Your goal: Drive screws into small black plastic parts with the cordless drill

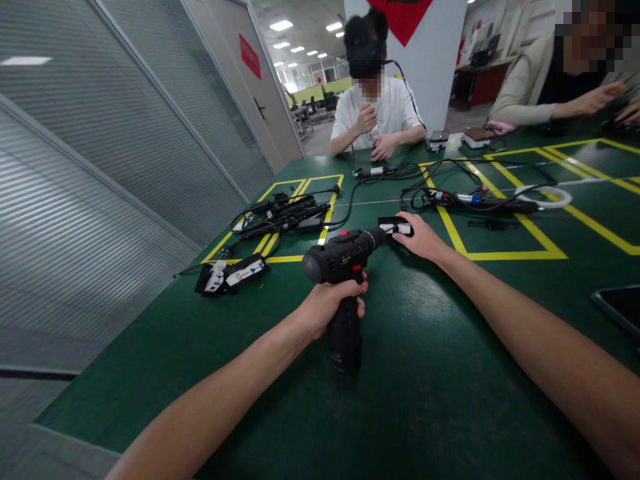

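My left hand (333, 303) is wrapped round the grip of a black cordless drill (336, 259) with red buttons. The drill's battery base points down toward the green table, and its chuck points forward and right. Just past the chuck, my right hand (419, 235) grips a small black case with a white inside (385, 227) at its right end. The drill's tip reaches the case's near side; whether the bit touches a screw there is too small to tell. A similar pair of black pieces with white and blue insides (245, 272) lies to the left on the table.
Black power cords and plugs (287, 217) are heaped at left within yellow tape. More cables and a pen-like tool (470, 199) lie at right, near a white ring (560, 197). A dark phone-like device (620, 303) rests at the right edge. Two people sit opposite.
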Motion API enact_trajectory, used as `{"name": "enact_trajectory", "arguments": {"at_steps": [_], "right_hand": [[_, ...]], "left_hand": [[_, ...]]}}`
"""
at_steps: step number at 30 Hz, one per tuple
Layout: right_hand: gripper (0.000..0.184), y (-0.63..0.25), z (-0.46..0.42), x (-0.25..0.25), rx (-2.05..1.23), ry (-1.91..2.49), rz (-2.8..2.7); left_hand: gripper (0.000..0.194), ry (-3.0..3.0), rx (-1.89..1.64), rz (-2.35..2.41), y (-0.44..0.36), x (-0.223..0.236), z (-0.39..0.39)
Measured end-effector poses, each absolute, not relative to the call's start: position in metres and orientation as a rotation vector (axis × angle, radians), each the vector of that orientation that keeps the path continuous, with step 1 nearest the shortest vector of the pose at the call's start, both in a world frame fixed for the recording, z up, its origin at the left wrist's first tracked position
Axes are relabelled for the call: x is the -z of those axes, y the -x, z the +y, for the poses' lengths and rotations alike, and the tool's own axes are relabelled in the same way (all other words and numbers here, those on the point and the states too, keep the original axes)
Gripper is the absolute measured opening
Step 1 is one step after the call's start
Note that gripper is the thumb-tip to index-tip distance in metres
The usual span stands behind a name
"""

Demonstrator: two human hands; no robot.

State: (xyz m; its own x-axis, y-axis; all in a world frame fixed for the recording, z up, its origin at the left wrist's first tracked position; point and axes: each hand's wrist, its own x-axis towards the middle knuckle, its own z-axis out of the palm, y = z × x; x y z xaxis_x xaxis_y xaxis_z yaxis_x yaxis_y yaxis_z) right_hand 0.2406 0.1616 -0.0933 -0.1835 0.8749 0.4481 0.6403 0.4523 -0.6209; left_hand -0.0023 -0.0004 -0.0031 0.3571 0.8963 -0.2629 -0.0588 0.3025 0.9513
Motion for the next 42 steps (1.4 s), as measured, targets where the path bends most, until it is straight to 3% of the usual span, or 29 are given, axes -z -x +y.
{"name": "enact_trajectory", "arguments": {"at_steps": [42], "right_hand": [[0.051, -0.2408, 0.1643, 0.0959, -0.374, 1.252, -1.897]], "left_hand": [[0.024, -1.140, -0.804, 1.006, -0.0012, -0.0005, -0.0058]]}}
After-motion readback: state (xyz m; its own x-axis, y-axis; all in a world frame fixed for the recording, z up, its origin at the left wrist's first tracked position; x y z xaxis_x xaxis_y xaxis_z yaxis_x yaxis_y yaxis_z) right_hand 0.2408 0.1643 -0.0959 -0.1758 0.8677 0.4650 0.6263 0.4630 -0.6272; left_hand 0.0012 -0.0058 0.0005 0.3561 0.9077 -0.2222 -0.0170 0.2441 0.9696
